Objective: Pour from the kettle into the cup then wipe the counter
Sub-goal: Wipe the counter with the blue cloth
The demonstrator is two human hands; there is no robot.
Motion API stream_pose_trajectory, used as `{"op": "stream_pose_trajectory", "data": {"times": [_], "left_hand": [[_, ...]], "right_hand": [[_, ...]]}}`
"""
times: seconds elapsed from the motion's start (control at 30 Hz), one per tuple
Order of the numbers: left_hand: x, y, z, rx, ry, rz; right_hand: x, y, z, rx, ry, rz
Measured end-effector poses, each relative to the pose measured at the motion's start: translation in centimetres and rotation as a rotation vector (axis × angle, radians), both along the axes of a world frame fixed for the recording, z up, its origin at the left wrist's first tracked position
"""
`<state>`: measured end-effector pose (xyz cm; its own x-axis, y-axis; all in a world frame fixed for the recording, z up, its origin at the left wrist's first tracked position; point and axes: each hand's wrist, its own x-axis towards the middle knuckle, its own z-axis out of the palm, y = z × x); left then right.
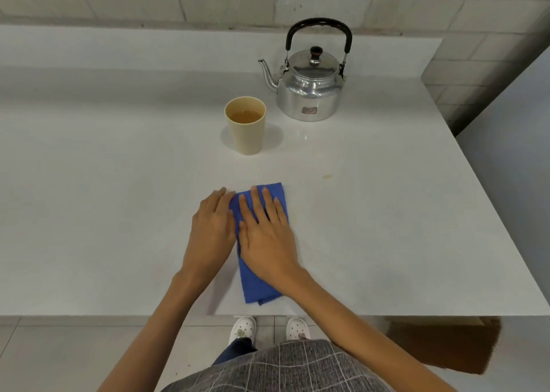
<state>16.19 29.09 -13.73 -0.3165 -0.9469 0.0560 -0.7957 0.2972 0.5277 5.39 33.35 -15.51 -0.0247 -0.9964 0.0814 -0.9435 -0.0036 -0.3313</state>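
A silver kettle [309, 89] with a black handle stands upright at the back right of the white counter [119, 198], spout pointing left. In front of it, a beige cup [246, 125] holds amber liquid. A folded blue cloth [256, 284] lies flat near the counter's front edge. My right hand [265, 234] rests palm-down on the cloth with fingers spread. My left hand [212, 228] lies flat beside it, fingertips touching the cloth's left edge. Both hands hide the cloth's middle.
A small yellowish stain [327, 176] marks the counter right of the cloth. A pale brick wall [148, 2] runs behind. The counter's right edge drops off beside a grey surface [512, 159]. A brown box [446, 344] sits under the counter at right.
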Motion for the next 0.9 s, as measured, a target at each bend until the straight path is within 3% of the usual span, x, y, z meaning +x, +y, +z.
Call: {"op": "stream_pose_trajectory", "data": {"times": [0.23, 0.43, 0.67, 0.9], "left_hand": [[-0.2, 0.8, -1.6, -0.054, -0.038, -0.061], [-0.1, 1.3, -1.9, -0.11, -0.049, -0.073], [-0.2, 1.4, -2.3, -0.121, -0.071, -0.06], [0.0, 1.4, -2.6, -0.114, -0.068, -0.059]], "right_hand": [[-5.5, 5.3, 0.0, 0.044, 0.033, -0.058], [-10.4, 2.4, 0.2, 0.059, 0.08, -0.163], [-6.0, -3.4, 0.1, 0.095, 0.075, -0.073], [-5.1, 1.8, -0.2, 0.07, 0.036, 0.037]]}}
